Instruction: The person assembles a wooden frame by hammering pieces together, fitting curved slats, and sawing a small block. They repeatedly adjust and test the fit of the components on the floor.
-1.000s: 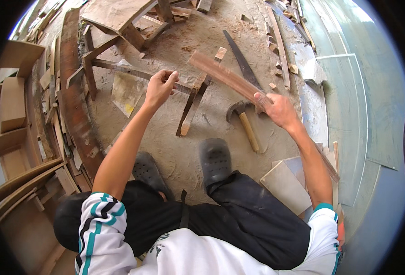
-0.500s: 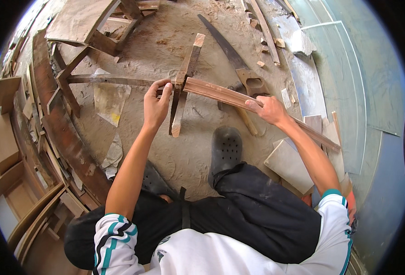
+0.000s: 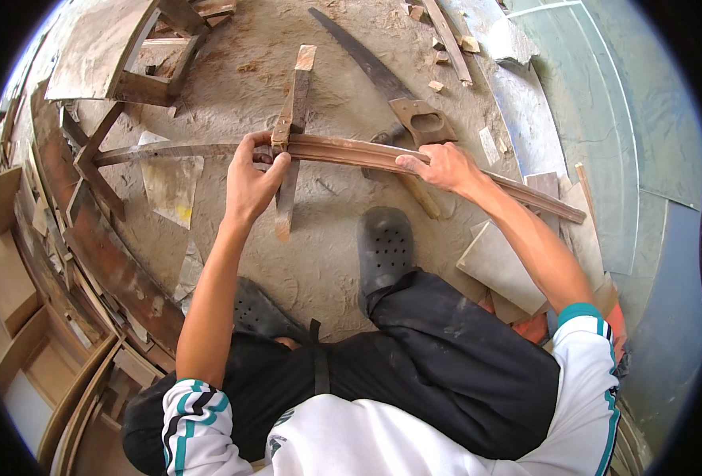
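Observation:
My right hand (image 3: 444, 166) is closed around a long, grooved strip of wood moulding (image 3: 343, 151), thumb on top. The strip's left end meets a wooden crosspiece (image 3: 295, 103) that tilts upward away from me. At that joint my left hand (image 3: 251, 181) is closed, its fingers and thumb pinching about the wood; part of the grip is hidden by the fingers. From behind the left hand a long wooden bar (image 3: 168, 150) runs left to another crossed wooden leg (image 3: 90, 159). Whether the moulding is fixed to the crosspiece I cannot tell.
A handsaw (image 3: 367, 67) lies beyond the moulding, and a hammer (image 3: 416, 193) lies partly beneath it. Wood offcuts (image 3: 438, 57) are scattered far right beside glass sheets (image 3: 589, 95). A wooden stool-like piece (image 3: 101, 55) stands far left. Wooden boards (image 3: 49, 341) crowd the left side.
The moulding has swung more level, and its left end now meets the crosspiece joint. My left hand has moved from light fingertip contact to a closer grip there. The view has shifted slightly.

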Motion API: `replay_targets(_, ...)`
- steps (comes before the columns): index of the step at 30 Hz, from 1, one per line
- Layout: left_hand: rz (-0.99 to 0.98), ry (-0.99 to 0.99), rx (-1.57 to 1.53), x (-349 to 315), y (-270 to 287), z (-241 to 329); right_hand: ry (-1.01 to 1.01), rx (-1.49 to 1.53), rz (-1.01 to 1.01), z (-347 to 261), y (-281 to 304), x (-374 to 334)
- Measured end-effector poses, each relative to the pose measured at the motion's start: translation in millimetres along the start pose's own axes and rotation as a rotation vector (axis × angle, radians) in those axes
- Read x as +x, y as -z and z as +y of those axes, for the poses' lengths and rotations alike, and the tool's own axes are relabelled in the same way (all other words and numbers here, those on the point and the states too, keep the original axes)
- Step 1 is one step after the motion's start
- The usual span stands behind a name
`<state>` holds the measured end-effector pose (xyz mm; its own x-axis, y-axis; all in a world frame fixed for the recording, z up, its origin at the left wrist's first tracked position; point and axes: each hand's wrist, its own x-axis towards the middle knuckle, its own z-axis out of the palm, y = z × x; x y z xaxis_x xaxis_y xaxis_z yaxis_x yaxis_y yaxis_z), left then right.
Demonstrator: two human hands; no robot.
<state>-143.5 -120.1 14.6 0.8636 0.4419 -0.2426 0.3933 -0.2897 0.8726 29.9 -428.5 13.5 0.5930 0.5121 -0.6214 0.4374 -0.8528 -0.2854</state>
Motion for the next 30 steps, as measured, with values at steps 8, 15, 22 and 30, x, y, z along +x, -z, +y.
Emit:
replay_targets(8,0.09,0.078,0.346,12,-12,24,0.042,0.037,-0.02,-5,4,-4)
replay_targets(15,0.148,0.092,0.457,11,-21,41,0.124,0.026,-0.017,-8,17,1)
replay_targets(22,0.095,0.223,0.531,20,-29,57,0.165,0.034,-0.176,-7,26,16)
replay_targets(30,0.044,0.255,0.537,24,-29,58,0.315,0.262,-0.334,-28,25,49)
